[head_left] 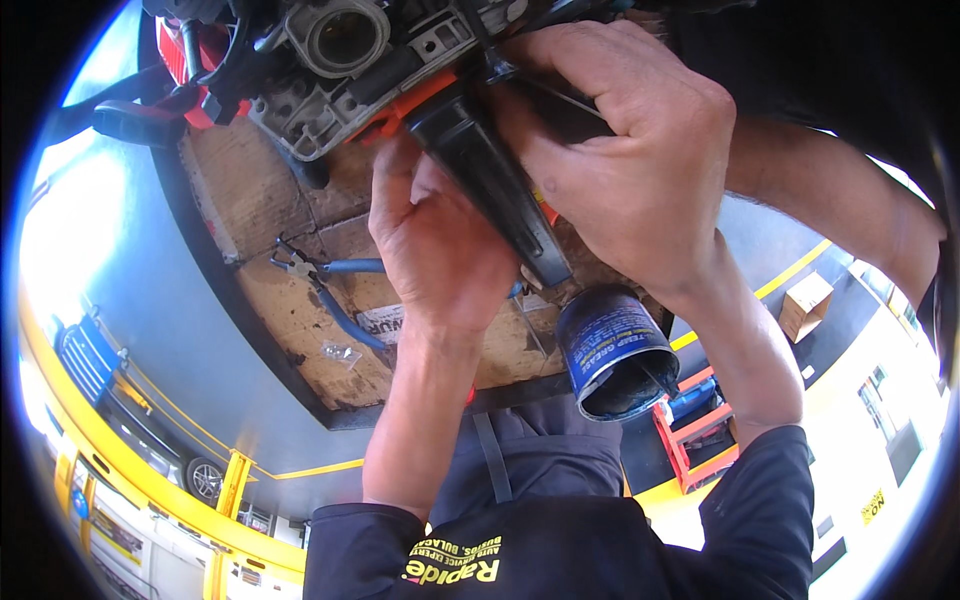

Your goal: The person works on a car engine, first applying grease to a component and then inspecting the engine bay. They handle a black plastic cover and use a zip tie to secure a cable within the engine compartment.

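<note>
Machine [425,45] at top; blue-handled pliers [335,312], open blue can [605,335] nearby. Black handle [490,190] between hands: left hand [440,240] curled, right hand [630,150] bent; grips indeterminable.

Stained brown cardboard sheeting [268,190] covers a dark-rimmed worktop [255,318]; on it lie blue-handled metal pliers [352,266] and a crumpled clear plastic scrap [340,353]; an open blue cylindrical can [612,335] stands near the edge.

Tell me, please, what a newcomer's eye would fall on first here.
Likely the left hand and right hand at upper centre, beside a long black piece. Next comes the blue can below the right hand, mouth open. Blue-handled pliers lie on the brown surface, left of centre.
</note>
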The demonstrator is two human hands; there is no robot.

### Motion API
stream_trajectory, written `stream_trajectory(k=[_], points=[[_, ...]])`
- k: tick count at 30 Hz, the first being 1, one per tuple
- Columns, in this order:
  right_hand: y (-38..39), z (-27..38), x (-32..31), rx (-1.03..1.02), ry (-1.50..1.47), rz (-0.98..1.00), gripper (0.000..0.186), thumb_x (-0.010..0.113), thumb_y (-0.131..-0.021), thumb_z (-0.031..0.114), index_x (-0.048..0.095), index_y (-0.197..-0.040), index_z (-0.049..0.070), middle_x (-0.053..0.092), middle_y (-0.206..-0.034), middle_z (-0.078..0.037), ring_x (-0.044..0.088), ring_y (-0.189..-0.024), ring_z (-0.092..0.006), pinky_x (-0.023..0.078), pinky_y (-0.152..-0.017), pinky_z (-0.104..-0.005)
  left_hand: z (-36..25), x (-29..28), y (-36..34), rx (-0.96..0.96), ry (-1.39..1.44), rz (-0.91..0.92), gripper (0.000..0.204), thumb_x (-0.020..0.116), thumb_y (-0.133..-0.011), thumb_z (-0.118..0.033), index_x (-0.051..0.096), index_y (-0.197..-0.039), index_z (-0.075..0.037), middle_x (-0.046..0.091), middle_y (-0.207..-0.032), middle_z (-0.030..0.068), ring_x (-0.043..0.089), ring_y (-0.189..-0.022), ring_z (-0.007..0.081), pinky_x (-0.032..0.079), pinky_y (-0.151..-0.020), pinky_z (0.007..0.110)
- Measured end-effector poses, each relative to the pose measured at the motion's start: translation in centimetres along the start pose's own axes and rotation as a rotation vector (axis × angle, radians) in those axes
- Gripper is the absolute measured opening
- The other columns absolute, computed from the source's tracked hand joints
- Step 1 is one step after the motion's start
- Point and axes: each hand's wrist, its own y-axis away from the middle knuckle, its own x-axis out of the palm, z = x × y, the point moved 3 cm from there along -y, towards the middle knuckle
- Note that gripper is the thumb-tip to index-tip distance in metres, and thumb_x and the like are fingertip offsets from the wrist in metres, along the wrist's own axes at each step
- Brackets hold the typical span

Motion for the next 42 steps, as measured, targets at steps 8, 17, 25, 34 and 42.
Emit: stream_trajectory(k=[8, 17, 25, 34, 42], points=[[0.2, -0.6, -0.3, 0.289, -0.365, 0.052, 0.024, 0.078, -0.079, 0.003, 0.071, -0.102, 0.000, 0.074, -0.092, -0.017, 0.075, -0.083, -0.0296, 0.059, -0.077, -0.0352, 1.1, 1.6, 0.1, 0.183, -0.292, -0.247, 0.055, 0.047, -0.105, -0.049, 0.060, -0.138, -0.008, 0.070, -0.125, 0.0070, 0.064, -0.119, 0.0197, 0.050, -0.106, 0.037], [-0.2, -0.3, -1.0, 0.218, -0.245, 0.087, 0.022, 0.077, -0.083, 0.004, 0.071, -0.103, -0.002, 0.075, -0.096, -0.017, 0.076, -0.085, -0.0275, 0.059, -0.081, -0.0342, 1.3, 0.9, 0.0, 0.244, -0.300, -0.275, 0.054, 0.049, -0.103, -0.054, 0.065, -0.129, -0.009, 0.071, -0.121, 0.0064, 0.066, -0.112, 0.0172, 0.052, -0.100, 0.034], [0.4, -1.9, -0.8, 0.303, -0.406, 0.056, 0.021, 0.070, -0.086, -0.007, 0.071, -0.106, -0.003, 0.074, -0.095, -0.019, 0.075, -0.084, -0.0302, 0.058, -0.076, -0.0329, 1.0, 0.0, -0.3, 0.212, -0.290, -0.214, 0.053, 0.057, -0.099, -0.054, 0.066, -0.129, -0.010, 0.071, -0.123, 0.0058, 0.068, -0.108, 0.0188, 0.054, -0.095, 0.035], [-1.0, -0.3, -2.0, 0.411, -0.280, 0.102, 0.015, 0.071, -0.085, -0.009, 0.067, -0.095, 0.001, 0.073, -0.089, -0.017, 0.075, -0.081, -0.0278, 0.055, -0.074, -0.0324, 1.2, 0.3, -0.3, 0.209, -0.222, -0.226, 0.051, 0.054, -0.100, -0.049, 0.068, -0.126, -0.008, 0.073, -0.119, 0.0085, 0.069, -0.105, 0.0204, 0.051, -0.103, 0.039], [-1.3, 0.4, -1.3, 0.475, -0.203, 0.118, 0.015, 0.068, -0.088, -0.007, 0.068, -0.100, 0.002, 0.074, -0.092, -0.018, 0.076, -0.085, -0.0288, 0.057, -0.073, -0.0320, 0.6, -0.2, -0.2, 0.145, -0.236, -0.124, 0.055, 0.051, -0.100, -0.048, 0.066, -0.132, -0.007, 0.072, -0.126, 0.0103, 0.068, -0.112, 0.0228, 0.047, -0.106, 0.041]])
